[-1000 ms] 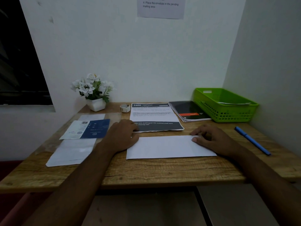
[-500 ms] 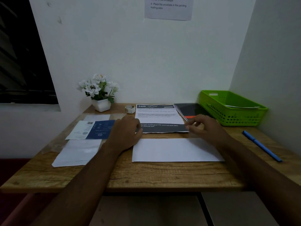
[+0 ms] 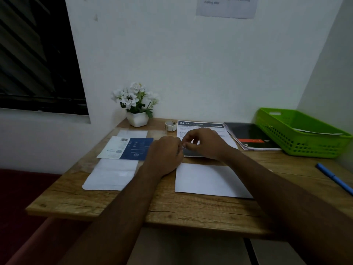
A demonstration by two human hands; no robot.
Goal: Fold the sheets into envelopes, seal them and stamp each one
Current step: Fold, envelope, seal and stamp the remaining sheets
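**The left hand (image 3: 164, 153) and right hand (image 3: 206, 143) together**

A blue card (image 3: 133, 149) lies left on the tabletop (image 3: 191, 209). Both hands are curled and meet over the printed sheet (image 3: 202, 124); whether they pinch something I cannot tell. The folded white sheet (image 3: 208, 180) lies just nearer. A green basket (image 3: 301, 134) stands far right.

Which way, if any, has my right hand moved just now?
Yes. The right hand left the right end of the white sheet, going left and back over the printed page, near the left hand.

Matt paper sheet (image 3: 208, 179), grainy wooden table (image 3: 133, 205)
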